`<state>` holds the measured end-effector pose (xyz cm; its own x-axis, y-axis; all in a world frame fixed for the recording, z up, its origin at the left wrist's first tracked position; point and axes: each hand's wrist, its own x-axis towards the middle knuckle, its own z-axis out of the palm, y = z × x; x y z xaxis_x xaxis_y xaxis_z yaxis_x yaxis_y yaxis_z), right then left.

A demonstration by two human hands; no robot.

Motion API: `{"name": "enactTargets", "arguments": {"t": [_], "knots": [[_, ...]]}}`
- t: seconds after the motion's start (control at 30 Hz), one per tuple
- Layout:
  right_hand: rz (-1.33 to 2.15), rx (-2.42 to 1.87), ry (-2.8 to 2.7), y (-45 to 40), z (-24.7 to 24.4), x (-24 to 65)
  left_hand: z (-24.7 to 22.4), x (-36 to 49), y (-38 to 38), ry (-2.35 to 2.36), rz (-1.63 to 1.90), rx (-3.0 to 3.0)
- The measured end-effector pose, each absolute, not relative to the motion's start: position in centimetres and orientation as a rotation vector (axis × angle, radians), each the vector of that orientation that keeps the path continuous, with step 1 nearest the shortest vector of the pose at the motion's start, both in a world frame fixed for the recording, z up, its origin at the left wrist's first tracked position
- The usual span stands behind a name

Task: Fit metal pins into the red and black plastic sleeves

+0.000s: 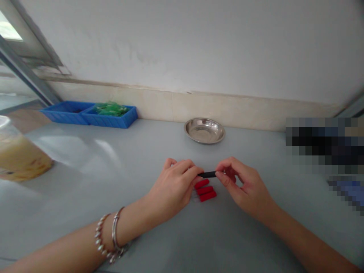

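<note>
A slim black rod-shaped piece (pixel 208 174) stretches between my two hands just above the table. My left hand (pixel 178 178) is closed around its left end, the fingers hiding that part. At the other end my right hand (pixel 241 184) pinches it between thumb and forefinger, where a small shiny bit shows. Several red handles (pixel 206 190) with thin metal shafts lie side by side on the table below the black piece, partly covered by my left hand.
A round steel dish (pixel 204 131) sits near the wall. Back left are blue bins (pixel 110 120), one with green packets (pixel 112 109). A plastic cup with a yellowish drink (pixel 22 155) stands at the left edge. Blurred-out dark items (pixel 327 144) are at the right.
</note>
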<state>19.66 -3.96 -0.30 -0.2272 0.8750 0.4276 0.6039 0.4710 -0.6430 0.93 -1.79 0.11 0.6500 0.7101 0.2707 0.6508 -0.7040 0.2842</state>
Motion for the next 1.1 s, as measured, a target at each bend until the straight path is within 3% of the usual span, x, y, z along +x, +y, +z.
{"name": "enactTargets", "arguments": {"t": [1.1], "knots": [[0.429,-1.185,-1.93,-3.94,-0.21,19.77,-0.13,0.83,-1.84,1.123,0.62,2.689]]}}
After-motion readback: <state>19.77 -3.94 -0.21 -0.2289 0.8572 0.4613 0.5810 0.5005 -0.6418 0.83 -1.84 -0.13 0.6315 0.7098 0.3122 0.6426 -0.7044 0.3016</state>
